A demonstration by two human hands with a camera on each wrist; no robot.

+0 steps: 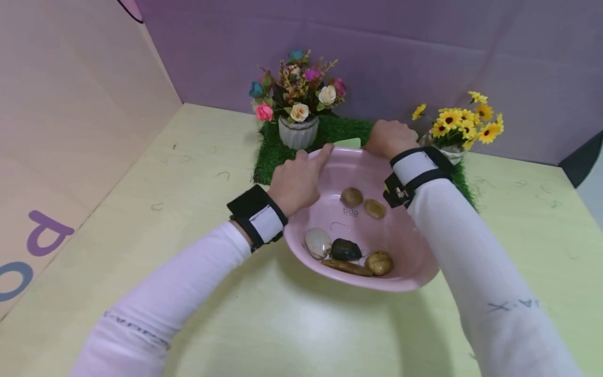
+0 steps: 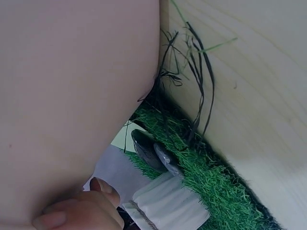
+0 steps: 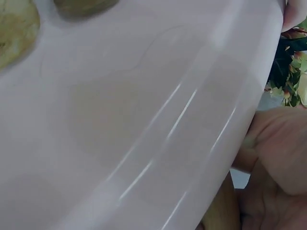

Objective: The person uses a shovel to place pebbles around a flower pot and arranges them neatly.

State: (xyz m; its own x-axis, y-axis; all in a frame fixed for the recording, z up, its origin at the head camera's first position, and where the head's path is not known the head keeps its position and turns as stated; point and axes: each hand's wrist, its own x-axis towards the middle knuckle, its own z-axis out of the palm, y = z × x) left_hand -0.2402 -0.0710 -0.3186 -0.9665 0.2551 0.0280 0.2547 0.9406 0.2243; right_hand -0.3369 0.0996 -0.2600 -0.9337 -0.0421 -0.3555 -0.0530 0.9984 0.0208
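Left hand (image 1: 296, 180) grips the far-left rim of the pink basin (image 1: 405, 264), positioned over the table (image 1: 301, 335), six stones (image 1: 346, 250) inside; right hand (image 1: 392, 137) has fingers curled beside the far rim, but what they hold cannot be determined

Purple wall (image 1: 377, 63) is spanning the back, a crease (image 1: 391, 37) running across it. Pale wall (image 1: 80, 78) is standing at left, letters (image 1: 52, 222) showing low on it. Light wood-grain table (image 1: 198, 193) is meeting both, glare (image 1: 308, 324) shining near the front.
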